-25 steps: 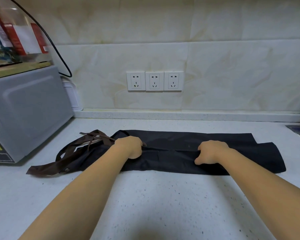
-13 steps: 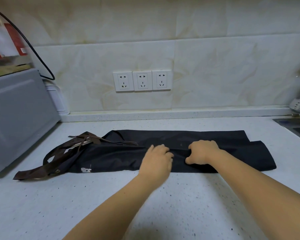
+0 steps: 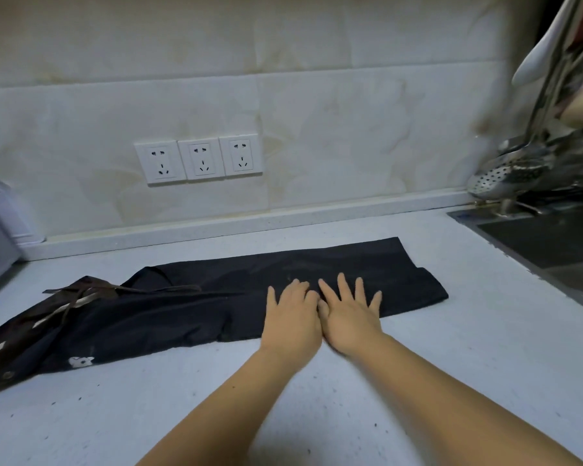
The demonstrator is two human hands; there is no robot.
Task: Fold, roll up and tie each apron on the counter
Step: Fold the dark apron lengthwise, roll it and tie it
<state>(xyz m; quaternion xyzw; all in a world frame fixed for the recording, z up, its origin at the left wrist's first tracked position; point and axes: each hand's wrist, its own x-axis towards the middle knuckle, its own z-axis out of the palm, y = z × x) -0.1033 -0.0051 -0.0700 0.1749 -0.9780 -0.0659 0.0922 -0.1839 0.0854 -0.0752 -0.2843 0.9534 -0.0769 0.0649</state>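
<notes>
The folded apron was pressed flat by left hand and right hand, both splayed, nothing grasped; rolling from three o'clock was judged next.

Black apron lies folded lengthwise, brown straps bunched left.

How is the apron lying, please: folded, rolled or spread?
Folded, not rolled: the apron lies as a flat strip under left hand and right hand.

The white speckled stone table carries a long folded black cloth apron lying along its back edge, with brown straps bunched toward the left edge.
</notes>
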